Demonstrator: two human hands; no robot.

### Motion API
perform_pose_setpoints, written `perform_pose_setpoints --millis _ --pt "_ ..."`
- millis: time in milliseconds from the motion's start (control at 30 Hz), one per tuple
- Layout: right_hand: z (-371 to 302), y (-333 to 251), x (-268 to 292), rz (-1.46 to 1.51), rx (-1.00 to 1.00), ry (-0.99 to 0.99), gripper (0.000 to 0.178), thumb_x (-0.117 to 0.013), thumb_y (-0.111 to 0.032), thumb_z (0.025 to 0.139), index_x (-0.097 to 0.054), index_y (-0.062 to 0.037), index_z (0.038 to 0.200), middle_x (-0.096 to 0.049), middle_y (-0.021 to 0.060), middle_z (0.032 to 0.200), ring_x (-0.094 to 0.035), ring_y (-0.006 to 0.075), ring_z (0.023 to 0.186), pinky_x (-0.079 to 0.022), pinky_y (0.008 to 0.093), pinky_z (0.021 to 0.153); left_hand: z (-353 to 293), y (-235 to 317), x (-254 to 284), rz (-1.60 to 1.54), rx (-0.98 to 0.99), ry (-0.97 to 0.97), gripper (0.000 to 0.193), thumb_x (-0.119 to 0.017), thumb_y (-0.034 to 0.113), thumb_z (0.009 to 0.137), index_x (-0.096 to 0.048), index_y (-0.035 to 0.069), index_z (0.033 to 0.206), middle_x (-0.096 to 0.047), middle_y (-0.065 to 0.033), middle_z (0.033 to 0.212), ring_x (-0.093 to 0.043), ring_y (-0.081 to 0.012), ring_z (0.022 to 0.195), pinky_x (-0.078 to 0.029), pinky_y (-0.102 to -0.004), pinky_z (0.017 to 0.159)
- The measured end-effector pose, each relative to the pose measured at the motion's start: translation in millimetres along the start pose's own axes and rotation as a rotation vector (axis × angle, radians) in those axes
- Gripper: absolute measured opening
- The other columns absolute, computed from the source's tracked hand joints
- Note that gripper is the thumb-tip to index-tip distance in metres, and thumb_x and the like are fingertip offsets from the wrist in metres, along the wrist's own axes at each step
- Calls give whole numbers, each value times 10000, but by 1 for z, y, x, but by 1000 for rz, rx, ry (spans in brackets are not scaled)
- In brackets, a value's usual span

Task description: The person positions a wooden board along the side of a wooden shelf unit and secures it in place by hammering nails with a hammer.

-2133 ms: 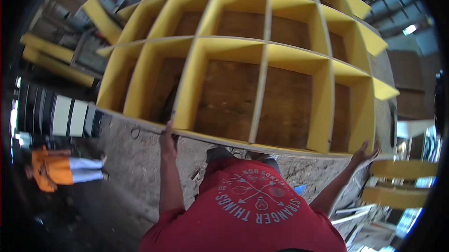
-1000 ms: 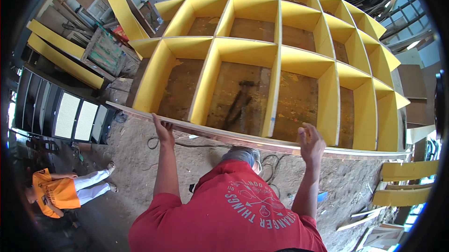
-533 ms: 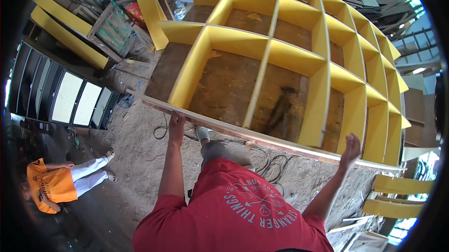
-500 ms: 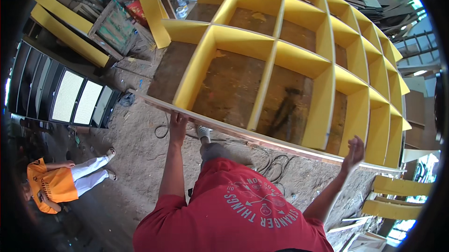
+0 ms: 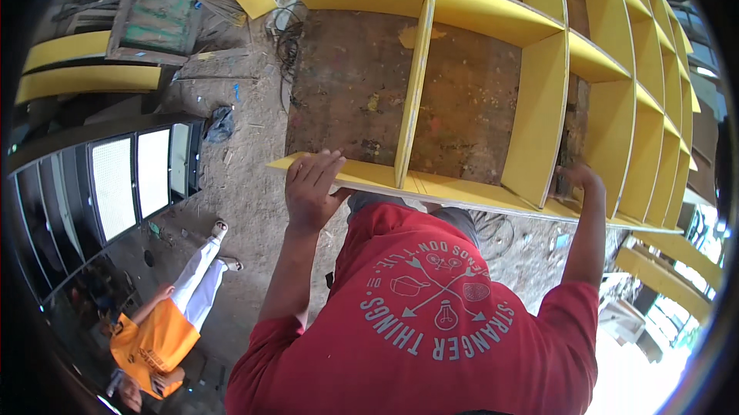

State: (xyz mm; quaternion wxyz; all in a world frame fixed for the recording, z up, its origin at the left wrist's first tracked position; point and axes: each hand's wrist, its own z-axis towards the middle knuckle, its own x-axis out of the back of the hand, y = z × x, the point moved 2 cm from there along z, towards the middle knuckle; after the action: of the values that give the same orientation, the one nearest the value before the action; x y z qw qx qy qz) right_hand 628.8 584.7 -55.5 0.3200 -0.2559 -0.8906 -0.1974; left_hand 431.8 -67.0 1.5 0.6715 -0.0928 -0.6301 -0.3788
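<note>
Gripping left end of front board (image 5: 454,189) with left hand (image 5: 312,185), curled over top. Reaching past it with right hand (image 5: 581,181) (pinching or not, cannot tell). Noted yellow grid (image 5: 537,99) directly ahead, over stained brown panel (image 5: 346,68).

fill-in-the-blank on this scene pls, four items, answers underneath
1. The person's left grip is on the long yellow wooden board, near the board's ____ end.
2. Upright yellow wooden dividers stand on a stained flat surface that is mainly ____ in colour.
3. The bystander at lower left wears pale trousers and a shirt coloured ____.
4. The person's right grip is ____ from the bystander than the left grip is.

Missing words: left; brown; orange; farther
</note>
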Motion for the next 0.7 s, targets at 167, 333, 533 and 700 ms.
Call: perform_pose_setpoints --millis 167,333,533,700 --pt "8 -23 -22 41 -123 -342 532 -683 -412 976 -694 23 1281 -735 294 1165 -754 407 965 -586 494 923 44 28 17 -307 -124 -223 438 -864 160 697 -710 67 1096 -750 -93 1058 -702 -310 998 -527 -453 931" --pt "10 -4 -34 223 26 0 488 -623 -369 979 -685 48 1223 -730 313 1070 -739 446 887 -579 526 875 58 44 -3 -343 -218 -476 318 -832 224 740 -682 77 979 -697 -94 866 -680 -308 837 -537 -437 791" --pt "-30 2 17 285 -148 98 458 -590 -279 976 -610 73 1268 -659 384 1182 -649 531 1119 -514 554 971 51 33 1 -330 -279 -509 229 -792 181 771 -718 101 972 -720 -64 833 -705 -282 791 -555 -431 739" --pt "-51 -10 20 284 -84 320 427 -583 -260 979 -608 97 1212 -658 379 1192 -608 552 1166 -490 564 1002 49 11 13 -345 -229 -449 336 -758 93 765 -764 107 1101 -791 -47 1021 -757 -244 934 -582 -401 812"
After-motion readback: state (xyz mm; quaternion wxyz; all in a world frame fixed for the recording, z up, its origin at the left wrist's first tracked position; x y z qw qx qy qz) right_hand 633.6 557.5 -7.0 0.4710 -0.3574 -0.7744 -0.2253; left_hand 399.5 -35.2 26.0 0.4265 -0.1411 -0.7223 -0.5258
